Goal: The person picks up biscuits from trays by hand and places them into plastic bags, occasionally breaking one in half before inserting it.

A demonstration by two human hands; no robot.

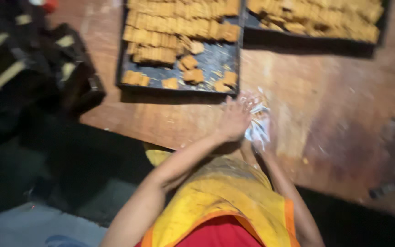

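Wooden table (325,114) holding two dark trays (216,64) of biscuits (179,27).
I'm seeing both hands, left hand (234,120) and right hand (264,137), gripping a clear plastic bag (258,126).

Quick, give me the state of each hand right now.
Left hand: on a clear plastic bag on the wooden table; grip cannot be told, blurred.
Right hand: mostly hidden behind the bag; cannot tell.

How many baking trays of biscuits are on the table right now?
2. One dark tray lies just beyond the left hand, partly emptied. The second tray sits at the top right, cut off by the frame; more may lie out of view.
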